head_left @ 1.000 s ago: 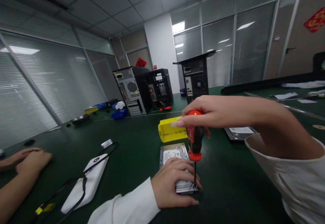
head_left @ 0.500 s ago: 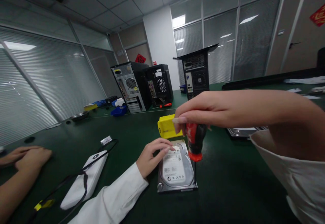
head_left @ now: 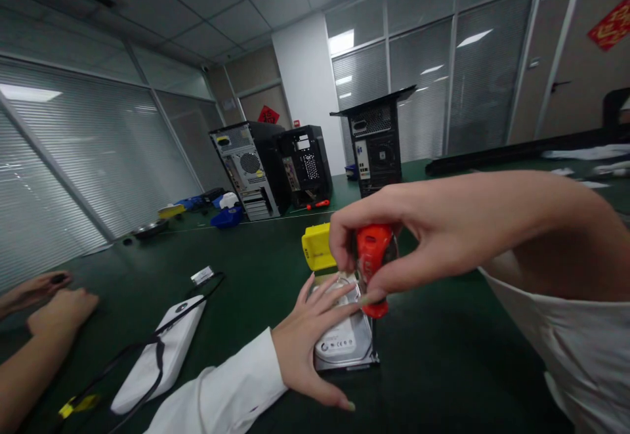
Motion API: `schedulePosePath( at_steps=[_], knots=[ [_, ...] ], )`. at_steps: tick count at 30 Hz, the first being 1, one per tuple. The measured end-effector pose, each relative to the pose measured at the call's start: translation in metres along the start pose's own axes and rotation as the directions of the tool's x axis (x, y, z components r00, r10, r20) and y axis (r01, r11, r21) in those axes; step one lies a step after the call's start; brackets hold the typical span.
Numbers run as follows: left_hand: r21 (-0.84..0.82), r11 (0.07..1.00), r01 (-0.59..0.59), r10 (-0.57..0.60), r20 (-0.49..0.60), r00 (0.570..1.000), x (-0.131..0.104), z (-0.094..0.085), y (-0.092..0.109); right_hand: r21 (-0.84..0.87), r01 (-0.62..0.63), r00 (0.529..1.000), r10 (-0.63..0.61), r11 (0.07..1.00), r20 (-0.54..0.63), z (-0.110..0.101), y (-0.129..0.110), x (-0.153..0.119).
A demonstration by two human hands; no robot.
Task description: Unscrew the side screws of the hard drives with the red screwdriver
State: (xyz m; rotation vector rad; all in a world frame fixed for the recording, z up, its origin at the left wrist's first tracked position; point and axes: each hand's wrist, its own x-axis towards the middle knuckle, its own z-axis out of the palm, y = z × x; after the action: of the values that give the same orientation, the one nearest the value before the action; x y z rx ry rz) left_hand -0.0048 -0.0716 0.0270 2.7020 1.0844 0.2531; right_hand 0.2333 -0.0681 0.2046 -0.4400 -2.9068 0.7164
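Note:
A silver hard drive (head_left: 344, 348) with a white label lies flat on the dark green table in front of me. My left hand (head_left: 315, 329) rests across it with fingers spread and thumb stretched out beyond its near left side. Above the drive's right edge, my right hand (head_left: 388, 243) grips the red and black handle of a screwdriver (head_left: 375, 250), which stands roughly upright. The screwdriver's tip is hidden from me behind the handle and fingers. Just behind the drive sits a small yellow bin (head_left: 317, 248), close to my right fingers.
Several computer cases stand at the back, including a silver-backed case (head_left: 249, 171) and a black case (head_left: 377, 148). A red screwdriver (head_left: 318, 205) and a blue bin (head_left: 227, 217) lie near them. At left are a white power bank (head_left: 160, 358) with a black strap and another person's hands (head_left: 62, 309).
My left hand has spread its fingers and slid nearer over the drive, covering more of its label. My right hand has shifted its grip, with the thumb now lower on the screwdriver handle.

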Motion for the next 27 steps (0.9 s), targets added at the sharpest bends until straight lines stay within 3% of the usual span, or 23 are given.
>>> schedulePosePath(
  at_steps=[8, 20, 22, 27],
  knots=[
    [0.009, 1.000, 0.024, -0.024, 0.009, 1.000, 0.001, 0.005, 0.001, -0.051, -0.017, 0.999, 0.015, 0.999, -0.030, 0.000, 0.005, -0.004],
    [-0.006, 0.997, 0.077, -0.077, -0.054, 0.996, 0.002, 0.014, 0.001, -0.249, -0.259, 0.945, 0.191, 0.933, -0.266, 0.005, 0.017, 0.014],
    [-0.008, 0.990, 0.139, -0.139, -0.078, 0.987, 0.002, 0.018, -0.003, -0.233, -0.287, 0.934, 0.217, 0.929, -0.283, 0.005, 0.017, 0.014],
    [-0.065, 0.969, 0.237, -0.242, -0.089, 0.966, 0.001, 0.021, -0.013, -0.058, -0.213, 0.953, 0.195, 0.975, -0.230, 0.000, 0.017, 0.000]
  ],
)
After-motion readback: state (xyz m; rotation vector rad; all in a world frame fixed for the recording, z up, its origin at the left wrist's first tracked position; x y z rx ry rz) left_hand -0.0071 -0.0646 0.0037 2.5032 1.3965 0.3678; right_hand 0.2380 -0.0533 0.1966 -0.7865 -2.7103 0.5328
